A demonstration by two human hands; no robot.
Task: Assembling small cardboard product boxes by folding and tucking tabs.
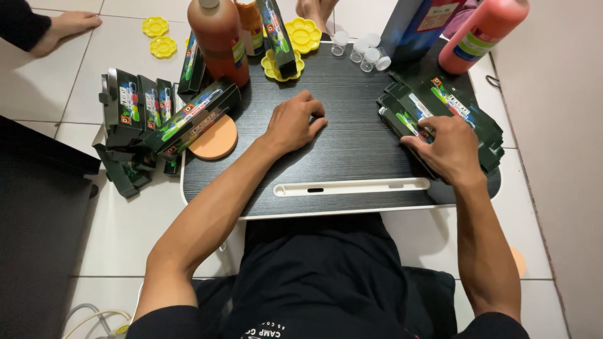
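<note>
Dark green flat cartons (468, 116) under right hand (447, 150), apparently gripping top one; left hand (294, 122) loosely curled, empty, on black tray (352, 157).

Flat cartons (452, 110) on lap desk (352, 150) at right, boxes (163, 113) left, bottles (220, 37) behind

Right stack: flat dark-green cartons (440, 103) with white and red label strips, on the table's right edge under the right hand (449, 150).
Left cluster: assembled dark-green boxes (135, 103), same colours, off the table's left edge.
Bottle labels: orange bottle (217, 37); pink bottle (480, 31), white label.
Blue box (411, 25): top right.
</note>
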